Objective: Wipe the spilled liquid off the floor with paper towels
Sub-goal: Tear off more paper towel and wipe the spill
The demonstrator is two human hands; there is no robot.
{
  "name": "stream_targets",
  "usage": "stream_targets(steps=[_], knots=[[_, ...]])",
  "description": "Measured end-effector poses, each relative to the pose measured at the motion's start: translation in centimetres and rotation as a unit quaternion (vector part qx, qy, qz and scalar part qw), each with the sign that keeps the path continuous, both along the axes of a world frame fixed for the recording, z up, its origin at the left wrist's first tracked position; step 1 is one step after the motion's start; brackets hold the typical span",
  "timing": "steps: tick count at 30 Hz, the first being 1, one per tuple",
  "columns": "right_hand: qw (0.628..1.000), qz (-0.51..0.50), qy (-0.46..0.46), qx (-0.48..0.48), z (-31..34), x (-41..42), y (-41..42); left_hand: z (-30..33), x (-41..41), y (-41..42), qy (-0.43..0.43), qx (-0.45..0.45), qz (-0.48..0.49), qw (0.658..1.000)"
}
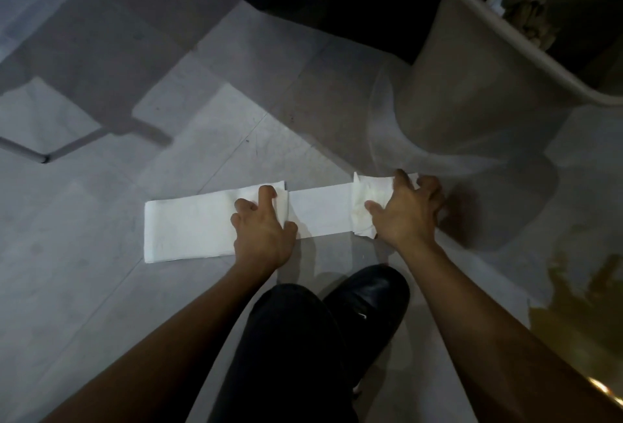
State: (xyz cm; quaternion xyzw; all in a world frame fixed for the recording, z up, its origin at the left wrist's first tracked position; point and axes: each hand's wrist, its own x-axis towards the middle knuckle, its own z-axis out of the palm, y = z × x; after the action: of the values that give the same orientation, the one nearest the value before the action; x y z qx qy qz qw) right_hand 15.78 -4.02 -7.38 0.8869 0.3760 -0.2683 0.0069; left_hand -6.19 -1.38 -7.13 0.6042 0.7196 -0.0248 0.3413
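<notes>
While a long strip of white paper towels (pixel 215 225) lies flat on the grey tiled floor (pixel 84 287), the left hand (pixel 261 228) presses down on its middle with bent fingers (pixel 266 195) and the right hand (pixel 406 211) grips the crumpled wad (pixel 365 210) at the strip's right end, fingers curled over it. A yellowish spill (pixel 573 294) spreads on the floor to the right, apart from the towels, near a beige bin (pixel 472 85), and no writing can be read anywhere.
</notes>
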Motion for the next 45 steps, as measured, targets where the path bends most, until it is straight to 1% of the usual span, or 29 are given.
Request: stream_targets(steps=[2,4,7,9,12,15,17,19,20,23,25,26,28,30,32,33,35,37,38,40,41,44,45], knots=[[1.0,0.02,0.004,0.001,0.0,0.6,-0.1,0.0,0.2,0.2,0.001,-0.008,0.011,1.0],[0.999,0.036,0.03,0.021,0.1,0.6,-0.3,0.2,0.5,0.4,0.005,-0.018,0.021,1.0],[0.992,0.065,0.065,0.087,0.6,0.3,-0.8,0.4,1.2,0.7,0.023,-0.035,0.033,0.999],[0.986,0.05,0.106,0.12,1.1,0.8,-1.1,0.3,1.5,0.9,0.048,-0.045,0.025,0.998],[0.975,0.033,0.171,0.138,1.3,1.9,-1.3,0.0,1.6,1.1,0.071,-0.051,0.021,0.996],[0.971,0.024,0.197,0.133,1.1,3.0,-1.2,-0.2,1.5,1.2,0.068,-0.055,0.022,0.996],[0.971,-0.019,0.205,0.121,0.7,4.3,-1.1,-0.2,1.5,1.2,0.067,-0.055,0.025,0.996],[0.965,-0.085,0.224,0.105,0.8,6.0,-1.2,-0.2,1.5,1.2,0.071,-0.056,0.027,0.996],[0.961,-0.1,0.235,0.109,1.0,6.9,-1.4,-0.2,1.5,1.3,0.073,-0.056,0.026,0.995],[0.95,-0.113,0.25,0.148,1.8,9.0,-2.5,0.0,1.8,1.4,0.076,-0.065,0.024,0.995],[0.941,-0.146,0.244,0.182,2.3,9.7,-3.6,0.6,2.2,1.1,0.078,-0.069,0.022,0.994],[0.933,-0.173,0.245,0.2,2.4,10.0,-4.3,1.1,2.6,0.8,0.083,-0.057,0.016,0.995],[0.914,-0.212,0.251,0.237,2.7,10.4,-5.8,2.2,3.8,0.2,0.089,0.012,-0.017,0.996],[0.916,-0.205,0.239,0.25,3.2,10.8,-7.8,3.3,5.9,-0.6,0.059,0.092,-0.082,0.991],[0.925,-0.199,0.215,0.243,3.9,11.5,-10.1,4.0,9.2,-1.7,-0.009,0.124,-0.163,0.979],[0.929,-0.199,0.203,0.238,4.0,12.1,-11.3,4.3,10.9,-2.3,-0.042,0.116,-0.204,0.971],[0.934,-0.212,0.162,0.239,4.0,13.6,-13.9,4.7,14.4,-4.0,-0.085,0.069,-0.306,0.946],[0.938,-0.224,0.09,0.25,3.9,15.6,-17.0,4.9,17.3,-5.8,-0.113,0.038,-0.409,0.905],[0.938,-0.227,0.048,0.256,3.9,16.6,-18.5,4.9,18.4,-6.5,-0.126,0.029,-0.442,0.887],[0.933,-0.238,-0.05,0.264,4.1,19.7,-22.2,4.9,20.9,-8.0,-0.151,0.017,-0.485,0.861],[0.931,-0.235,-0.087,0.267,4.2,21.0,-23.2,4.9,21.4,-8.0,-0.155,0.014,-0.495,0.855],[0.914,-0.252,-0.157,0.276,5.5,25.5,-27.7,5.2,24.5,-8.6,-0.176,0.029,-0.549,0.817],[0.911,-0.261,-0.167,0.272,5.7,26.9,-29.6,5.3,25.9,-8.7,-0.163,0.021,-0.567,0.807]])
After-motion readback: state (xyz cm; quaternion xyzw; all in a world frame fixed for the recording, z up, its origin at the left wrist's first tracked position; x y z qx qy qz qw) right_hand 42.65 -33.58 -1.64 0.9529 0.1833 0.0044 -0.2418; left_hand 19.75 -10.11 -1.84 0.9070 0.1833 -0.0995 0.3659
